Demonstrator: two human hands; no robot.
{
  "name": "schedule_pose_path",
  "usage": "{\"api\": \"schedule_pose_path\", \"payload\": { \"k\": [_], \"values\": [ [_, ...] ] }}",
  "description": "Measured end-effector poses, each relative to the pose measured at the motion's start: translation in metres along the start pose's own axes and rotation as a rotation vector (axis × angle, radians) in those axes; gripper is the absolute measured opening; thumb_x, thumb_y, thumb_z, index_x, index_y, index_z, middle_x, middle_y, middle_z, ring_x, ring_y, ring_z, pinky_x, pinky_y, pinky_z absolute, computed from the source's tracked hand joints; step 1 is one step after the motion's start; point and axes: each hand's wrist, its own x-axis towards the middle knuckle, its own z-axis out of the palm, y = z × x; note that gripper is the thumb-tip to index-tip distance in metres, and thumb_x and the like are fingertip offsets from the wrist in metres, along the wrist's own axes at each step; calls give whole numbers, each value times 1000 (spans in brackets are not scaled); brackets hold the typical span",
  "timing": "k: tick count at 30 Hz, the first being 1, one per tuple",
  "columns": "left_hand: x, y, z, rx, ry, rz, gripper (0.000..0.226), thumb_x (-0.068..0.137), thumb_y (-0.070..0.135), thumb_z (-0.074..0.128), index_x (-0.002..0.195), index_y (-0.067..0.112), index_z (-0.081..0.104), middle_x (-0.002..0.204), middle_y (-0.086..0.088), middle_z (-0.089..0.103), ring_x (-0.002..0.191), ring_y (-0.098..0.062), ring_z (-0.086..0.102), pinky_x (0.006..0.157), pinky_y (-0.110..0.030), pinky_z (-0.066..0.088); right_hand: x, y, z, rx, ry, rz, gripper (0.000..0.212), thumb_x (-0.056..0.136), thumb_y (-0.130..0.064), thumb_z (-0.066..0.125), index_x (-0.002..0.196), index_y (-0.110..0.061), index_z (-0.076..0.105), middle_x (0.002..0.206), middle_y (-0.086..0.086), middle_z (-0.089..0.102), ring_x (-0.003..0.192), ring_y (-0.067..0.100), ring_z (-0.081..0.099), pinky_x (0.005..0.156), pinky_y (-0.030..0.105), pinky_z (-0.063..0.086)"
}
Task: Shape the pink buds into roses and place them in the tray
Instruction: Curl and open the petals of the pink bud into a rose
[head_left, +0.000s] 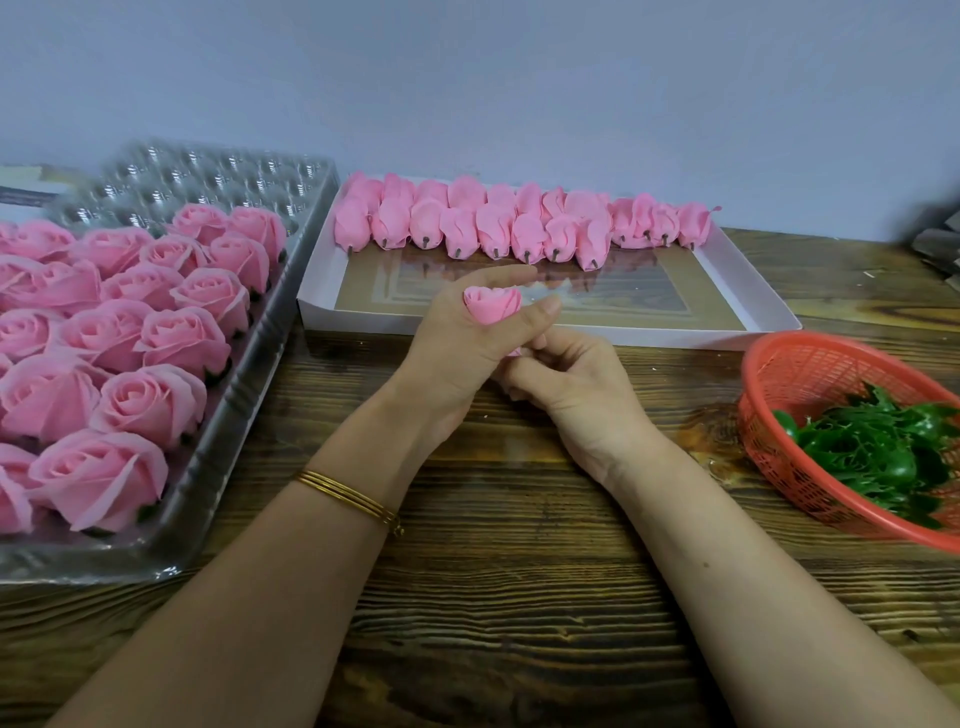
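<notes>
head view, one moment. pink bud (492, 305) held above the table (519, 597), just in front of the near wall of a white box (353, 317). bud is small and tight: smooth pink petals wrapped in a cone, top showing a loose spiral of petal edges, outer petals not spread. lower end hidden between the hands. left hand (457, 338) holds it; its fingers (511, 273) are clamped around the bud, one lying straight over the top edge, another pressed along the near side. right hand (576, 395) sits just below and beside the left, its fingers (524, 382) curled together and pinching at the base of the bud, where a sliver of pink shows. thin gold bangles (348, 496) on the left wrist. clear plastic tray (223, 176) at the left of the table, most cups filled with finished roses (150, 400), wide open, petals layered and flared, dark bases under some; the far rows of cups are bare. inside the white box, along its far side, unshaped buds (467, 223) lie in rows, closed and pointed, short dark stubs facing the person. red mesh basket (810, 374) at the right, holding green leaves (872, 452).
</notes>
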Motion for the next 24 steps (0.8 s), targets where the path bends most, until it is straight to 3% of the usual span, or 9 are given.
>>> {"api": "schedule_pose_path", "payload": {
  "k": [3, 5, 7, 8, 11, 13, 17, 19, 24],
  "values": [
    [-1, -1, 2, 76, 29, 39, 28, 84, 11, 72, 110, 13, 63, 57, 4, 61, 53, -11, 56, 54, -26, 49, 1, -1, -1, 26, -7, 40, 28, 74, 14, 63, 62, -11, 59, 57, 4, 48, 60, 17, 43, 64, 28, 36],
    [-2, -2, 2, 140, 68, 81, 28, 85, 9, 73, 111, 12, 64, 61, 7, 63, 56, -10, 58, 54, -24, 50, 3, -3, -2, 63, -12, 93, 15, 63, 7, 56, 76, 1, 60, 65, 9, 48, 68, 25, 43, 69, 36, 36],
    [-2, -4, 2, 214, 115, 135, 30, 83, 9, 75, 111, 13, 64, 67, 11, 62, 59, -4, 58, 55, -18, 49, 4, -5, -5, 136, -3, 159, 39, 54, 2, 46, 90, 6, 62, 71, 11, 52, 69, 24, 48, 66, 31, 41],
    [-2, -4, 3, 260, 138, 163, 32, 82, 9, 77, 110, 14, 65, 71, 12, 62, 61, -1, 57, 58, -17, 48, 5, -6, -5, 173, 17, 174, 41, 53, -1, 45, 89, 4, 63, 72, 11, 54, 66, 19, 51, 63, 27, 42],
    [-2, -7, 4, 393, 167, 210, 36, 72, 16, 77, 104, 28, 64, 78, 13, 60, 67, -5, 56, 67, -24, 48, 4, -9, -1, 243, 71, 180, 24, 60, -14, 50, 76, -12, 69, 71, 5, 58, 61, 12, 53, 60, 24, 43],
    [-3, -9, 4, 437, 169, 239, 41, 70, 9, 76, 102, 31, 61, 75, 10, 61, 67, -8, 57, 67, -29, 50, 3, -10, 1, 250, 97, 176, 16, 73, -21, 56, 74, -16, 71, 72, 4, 62, 63, 13, 54, 60, 24, 44],
    [-5, -10, 5, 481, 169, 272, 41, 72, 12, 79, 103, 32, 62, 90, -1, 70, 81, -19, 66, 77, -40, 56, 3, -11, 0, 270, 106, 200, 22, 90, -27, 54, 76, -20, 70, 79, 4, 64, 71, 15, 56, 62, 26, 44],
    [-6, -10, 7, 504, 156, 283, 42, 71, 9, 80, 106, 27, 64, 95, -1, 70, 87, -17, 66, 81, -38, 55, 4, -10, -1, 236, 107, 202, 14, 84, -32, 60, 84, -20, 68, 84, 4, 66, 76, 14, 60, 61, 25, 46],
    [-8, -8, 7, 567, 138, 294, 47, 69, 6, 79, 104, 33, 61, 86, 8, 66, 78, -4, 62, 73, -24, 52, 6, -10, 0, 188, 102, 202, 21, 72, -36, 64, 83, -18, 66, 79, 2, 68, 74, 14, 63, 59, 24, 48]
  ]
}}
